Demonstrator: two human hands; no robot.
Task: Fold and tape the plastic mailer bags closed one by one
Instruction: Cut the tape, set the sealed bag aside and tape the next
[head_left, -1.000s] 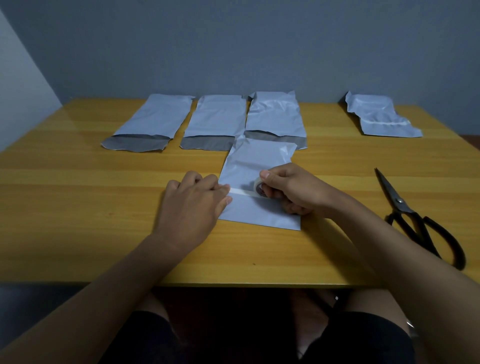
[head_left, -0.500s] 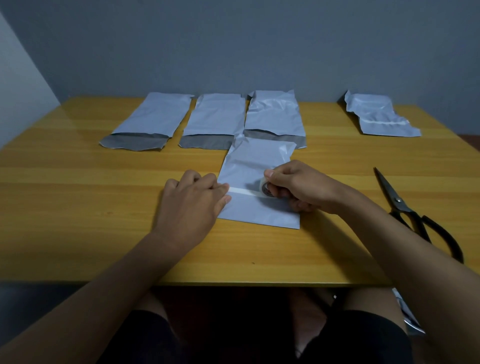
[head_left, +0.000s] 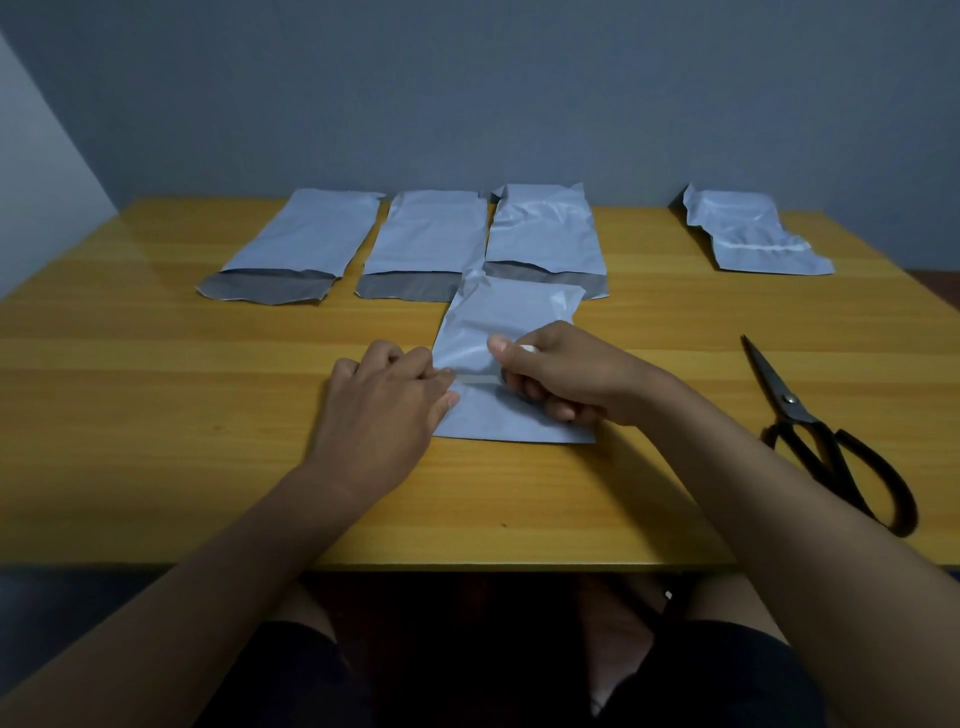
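Folded mailer (head_left: 511, 364) sits mid-tabletop, a bit right of centre, its near edge well back from the front edge of the table (head_left: 156, 415). Its far edge overlaps the grey flaps of the back row.

Left hand (head_left: 387, 410): fingers curled, tips pressing the tape strip (head_left: 478, 380) down at the mailer's left edge.

Right hand (head_left: 558, 371): curled around something small and whitish over the mailer's middle, probably the tape roll; mostly hidden, can't tell for sure.

Back row along the far edge: three unsealed mailers (head_left: 431, 234), grey flaps open toward the person, packed side by side with thin gaps. One sealed mailer (head_left: 748, 234) at the far right corner, well apart from the rest.

Scissors (head_left: 826, 441) near the right edge, blades closed and pointing away, well apart from the right forearm.

Open room: whole left half of the tabletop in front of the back row, plus the strip along the front edge.
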